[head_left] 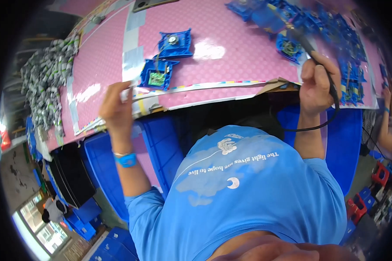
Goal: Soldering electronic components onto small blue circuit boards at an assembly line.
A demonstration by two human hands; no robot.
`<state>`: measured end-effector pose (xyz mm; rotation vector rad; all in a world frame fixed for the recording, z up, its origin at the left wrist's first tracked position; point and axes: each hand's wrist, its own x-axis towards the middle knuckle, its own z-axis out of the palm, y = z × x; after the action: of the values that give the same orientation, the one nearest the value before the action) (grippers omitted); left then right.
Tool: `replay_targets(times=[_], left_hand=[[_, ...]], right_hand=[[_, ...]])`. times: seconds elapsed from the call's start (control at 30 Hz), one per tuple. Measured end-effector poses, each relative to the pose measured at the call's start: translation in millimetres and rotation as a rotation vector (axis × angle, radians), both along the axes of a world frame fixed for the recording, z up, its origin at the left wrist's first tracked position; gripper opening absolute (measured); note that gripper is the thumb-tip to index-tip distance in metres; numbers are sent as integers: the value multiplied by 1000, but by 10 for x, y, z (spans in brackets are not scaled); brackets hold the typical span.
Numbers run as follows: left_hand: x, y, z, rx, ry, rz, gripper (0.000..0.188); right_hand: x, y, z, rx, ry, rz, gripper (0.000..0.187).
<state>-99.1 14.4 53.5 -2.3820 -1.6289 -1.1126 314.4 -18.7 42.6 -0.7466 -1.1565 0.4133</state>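
Note:
My right hand (315, 85) is closed round the dark handle of a soldering iron (304, 42). The iron slants up and left over the far right of the table, its tip near blurred blue pieces, and a black cable loops down from the hand. At the near table edge my left hand (116, 106) is raised with the fingers drawn together; what they pinch, if anything, is too small to see. Just right of it lies a blue casing with a green circuit board (157, 78). Thin wires join it to a second blue casing with a round silver part (173, 40).
A heap of grey bundled parts (50, 82) covers the table's left end. Several blue casings with boards (353, 80) crowd the right end. Blue bins (161, 137) stand under the table edge. At the far right another person's arm (386, 126) shows, near red stools (380, 174).

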Motion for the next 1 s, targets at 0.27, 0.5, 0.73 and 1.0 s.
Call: replay_targets(times=[0.27,0.5,0.73,1.0], left_hand=[[1303,96,-197,-20,216,-301,40],[860,630,-404,-9,358,-143,16],[225,744,-178,128,219,139,27],[2073,998,-254,-44,-159,-446,28]], right_hand=[[-4,24,-17,-10,21,44,26],[147,0,-19,44,-58,-91,27],[237,302,127,-33,-551,-308,27],[57,688,330,-150,-868,-307,48]])
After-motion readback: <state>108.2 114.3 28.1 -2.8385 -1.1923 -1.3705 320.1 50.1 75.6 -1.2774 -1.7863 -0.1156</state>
